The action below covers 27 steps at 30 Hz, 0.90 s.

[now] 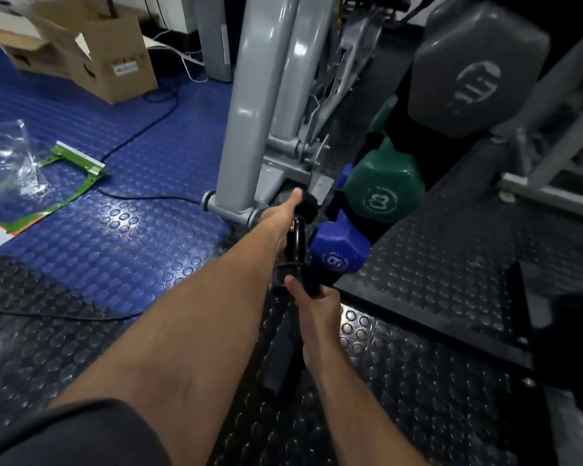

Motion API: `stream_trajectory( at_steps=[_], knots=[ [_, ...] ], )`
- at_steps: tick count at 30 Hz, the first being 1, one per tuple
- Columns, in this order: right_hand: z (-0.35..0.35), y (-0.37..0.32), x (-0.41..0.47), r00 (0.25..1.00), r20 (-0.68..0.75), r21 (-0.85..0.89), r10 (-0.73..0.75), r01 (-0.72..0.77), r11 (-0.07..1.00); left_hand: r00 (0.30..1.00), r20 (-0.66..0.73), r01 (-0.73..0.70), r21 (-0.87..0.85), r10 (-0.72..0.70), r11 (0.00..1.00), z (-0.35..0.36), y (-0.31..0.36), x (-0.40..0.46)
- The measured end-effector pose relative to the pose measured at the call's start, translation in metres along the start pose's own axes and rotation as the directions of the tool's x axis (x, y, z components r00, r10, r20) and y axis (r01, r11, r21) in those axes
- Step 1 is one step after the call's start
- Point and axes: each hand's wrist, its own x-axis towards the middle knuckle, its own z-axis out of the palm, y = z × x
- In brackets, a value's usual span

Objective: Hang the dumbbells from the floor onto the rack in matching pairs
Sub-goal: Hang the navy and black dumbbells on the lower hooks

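Centrally, our two bare hands meet on a black dumbbell (293,260) just below the middle of the frame. Our left hand (280,220) wraps the glossy black handle from above, thumb pointing up toward a black dumbbell head at its far end. Our right hand (312,306) grips the nearer end of the same dumbbell, thumb laid across it. Both hands closed on it; fingers mostly hidden behind the metal.

Just right of it, touching or nearly so, a blue dumbbell (339,252) marked 10 sits on the dumbbell rack (404,183), a dark sloping frame running toward the upper right. Above the blue one, a green dumbbell (382,191) marked 8. Higher still, a large grey dumbbell (478,68), number blurred.

Grey machine uprights (249,95) stand at centre top. Studded black floor mat (418,364) fills the lower frame; blue studded mat (115,230) at the left. On the blue mat: a clear plastic bag (7,163), green-edged packaging (78,163), a black cable (142,129). Cardboard box (115,52), upper left.
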Motion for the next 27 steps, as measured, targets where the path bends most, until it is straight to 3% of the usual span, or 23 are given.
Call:
stream_trajectory(
  at_steps=[5, 10, 14, 17, 20, 23, 27],
  knots=[
    [0.003, -0.009, 0.009, 0.998, -0.051, 0.081, 0.032, -0.028, 0.996, 0.999, 0.054, -0.012, 0.104, 0.006, 0.994, 0.013, -0.005, 0.034],
    [0.006, -0.02, 0.016, 0.995, -0.078, 0.175, 0.068, -0.053, 0.983, 0.992, 0.07, 0.099, 0.105, -0.107, 0.99, 0.015, 0.0, 0.039],
    [0.011, -0.029, 0.014, 0.982, -0.122, 0.195, 0.143, -0.117, 0.974, 0.988, 0.112, 0.097, 0.12, -0.11, 0.988, 0.021, 0.031, -0.043],
    [0.014, -0.027, 0.011, 0.968, -0.106, 0.306, 0.226, -0.185, 0.934, 0.989, 0.124, 0.052, 0.184, -0.076, 0.982, 0.027, 0.03, -0.05],
    [0.012, -0.023, 0.012, 0.942, -0.031, 0.461, 0.335, -0.284, 0.84, 0.98, 0.144, 0.112, 0.17, -0.137, 0.979, 0.028, 0.038, -0.057],
    [0.004, -0.024, 0.012, 0.891, 0.025, 0.544, 0.453, -0.392, 0.742, 0.984, 0.155, 0.069, 0.128, -0.088, 0.989, 0.035, 0.051, -0.059],
    [0.0, -0.029, 0.016, 0.894, -0.063, 0.463, 0.444, -0.368, 0.807, 0.999, 0.026, -0.028, 0.228, 0.022, 0.973, 0.039, 0.053, -0.059]
  ],
)
